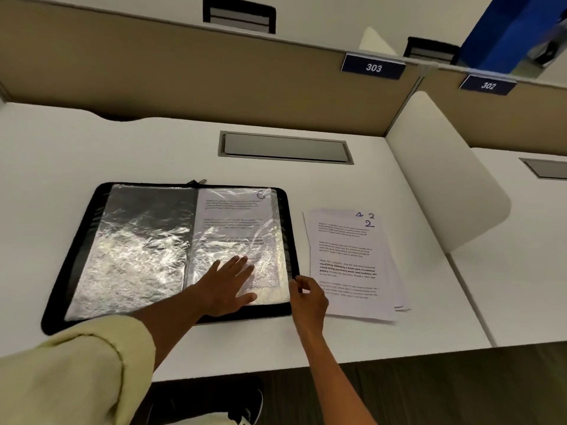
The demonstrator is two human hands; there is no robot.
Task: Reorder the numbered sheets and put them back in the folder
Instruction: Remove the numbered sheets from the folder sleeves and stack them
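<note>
A black zip folder [76,256] lies open on the white tabletop [153,148]. Its right-hand plastic sleeve [242,228] holds a printed sheet with a handwritten number I cannot read through the glare. Just right of the folder, a loose stack of sheets [349,262] lies fanned, the top one marked 2. My left hand [228,283] presses flat on the sleeve, fingers straight and spread. My right hand [308,297], fingers curled, is at the folder's lower right corner, seemingly pinching the sleeve's edge, though I cannot tell for certain. I judge the risk is the crinkled sleeve buckling or the sheet creasing if pulled while pinned. A beige partition [184,81] stands behind.
</note>
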